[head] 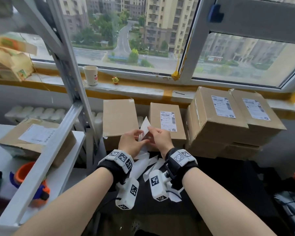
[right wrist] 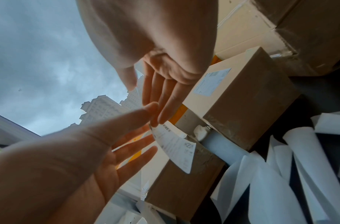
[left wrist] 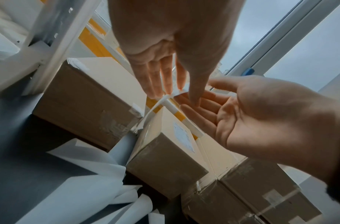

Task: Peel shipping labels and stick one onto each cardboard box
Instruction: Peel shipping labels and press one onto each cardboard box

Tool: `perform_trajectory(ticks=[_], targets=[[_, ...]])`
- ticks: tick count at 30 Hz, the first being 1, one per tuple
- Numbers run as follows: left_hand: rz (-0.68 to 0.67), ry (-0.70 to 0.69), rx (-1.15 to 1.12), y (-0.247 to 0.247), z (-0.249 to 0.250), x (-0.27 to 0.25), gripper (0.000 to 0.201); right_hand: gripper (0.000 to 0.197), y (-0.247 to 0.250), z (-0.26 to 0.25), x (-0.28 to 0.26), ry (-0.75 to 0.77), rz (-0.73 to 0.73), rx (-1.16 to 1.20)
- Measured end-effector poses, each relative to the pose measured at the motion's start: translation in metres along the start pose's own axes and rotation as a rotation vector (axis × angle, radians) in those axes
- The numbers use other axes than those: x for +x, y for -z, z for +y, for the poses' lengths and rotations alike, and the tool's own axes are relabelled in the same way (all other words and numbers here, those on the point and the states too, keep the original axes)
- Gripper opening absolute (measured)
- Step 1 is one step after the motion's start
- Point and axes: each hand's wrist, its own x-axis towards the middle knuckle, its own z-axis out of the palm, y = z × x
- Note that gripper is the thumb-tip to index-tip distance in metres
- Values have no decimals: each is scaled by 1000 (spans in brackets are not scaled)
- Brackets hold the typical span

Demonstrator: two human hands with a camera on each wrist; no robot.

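While both hands work at chest height, the dark surface (head: 228,176) carries the boxes in a row below the window sill (head: 143,89). Largest, the stacked boxes (head: 220,126) at right bear two labels on top. Left of them stands the labelled box (head: 167,120), then the bare box (head: 119,116), which has no label. Loose backing sheets (head: 148,164) lie curled on the surface near the wrists. Between the two middle boxes, the left hand (head: 131,142) and right hand (head: 158,138) meet around a label (right wrist: 174,147): each pinches it between thumb and fingertips, other fingers fairly straight. Held above the surface, the label hangs free of any box, its printed face visible from the right wrist.
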Motion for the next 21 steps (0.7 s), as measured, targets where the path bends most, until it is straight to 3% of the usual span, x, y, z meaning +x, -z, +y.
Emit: perform_trajectory(ticks=[4,8,12,21], targets=[[91,11,-55,11,2,13,17,36,-4,-8,8,-9,-125,27],[147,88,-149,20,2,30,5,26,-5,-8,30,117,-12,-111],[157,150,-241,31,2,47,6,31,-3,-4,56,131,-30,-292],[147,210,-305,51,-3,78,15,12,-23,-8,101,88,-154,-210]])
